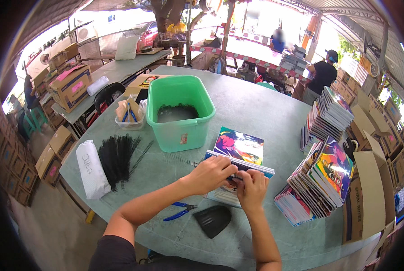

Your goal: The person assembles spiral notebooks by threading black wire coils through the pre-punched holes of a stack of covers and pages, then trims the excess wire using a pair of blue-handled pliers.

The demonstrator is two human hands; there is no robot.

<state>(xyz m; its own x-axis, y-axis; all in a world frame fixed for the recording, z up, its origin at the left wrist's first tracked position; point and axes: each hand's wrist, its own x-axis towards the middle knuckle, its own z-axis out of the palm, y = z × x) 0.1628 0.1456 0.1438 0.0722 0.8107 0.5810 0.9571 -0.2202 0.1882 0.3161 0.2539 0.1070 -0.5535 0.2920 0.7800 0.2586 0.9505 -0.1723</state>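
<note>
A notebook with a bright, many-coloured cover [238,149] lies on the grey-green round table [256,104] in front of me. My left hand [211,174] grips its near edge, fingers curled over the punched side. My right hand [251,187] pinches the same edge beside it. A black wire spiral [184,160] sticks out to the left of the notebook's edge, level with my left hand. How far the spiral runs into the holes is hidden by my fingers.
A green plastic tub [180,113] holding black spirals stands behind the notebook. Loose black spirals [118,158] and a white wrapped bundle [91,169] lie left. Blue-handled pliers [180,211] and a black scoop [213,220] lie near me. Stacks of spiral notebooks [317,180] and cardboard boxes [369,194] fill the right.
</note>
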